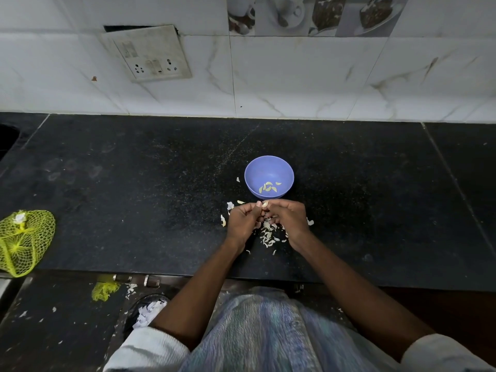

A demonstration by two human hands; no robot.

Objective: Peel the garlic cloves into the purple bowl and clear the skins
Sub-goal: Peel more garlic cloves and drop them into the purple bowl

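Left hand [243,220] and right hand [288,218] are brought together above the black worktop [134,197], fingers curled inward. A garlic clove [265,203] is pinched between the fingertips of both hands, at the point where they meet. Just beyond the hands, close to the fingertips, a purple bowl [269,176] is set upright on the worktop; several peeled cloves [269,187] are seen lying in its bottom. Loose skins [268,234] are scattered on the worktop beneath and between the hands, with a few more pieces just left of the left hand. Well off to the left of the left hand, at the worktop's near edge, a yellow net bag [24,241] is lying. More skin scraps are seen on the floor [53,318] below the worktop edge.
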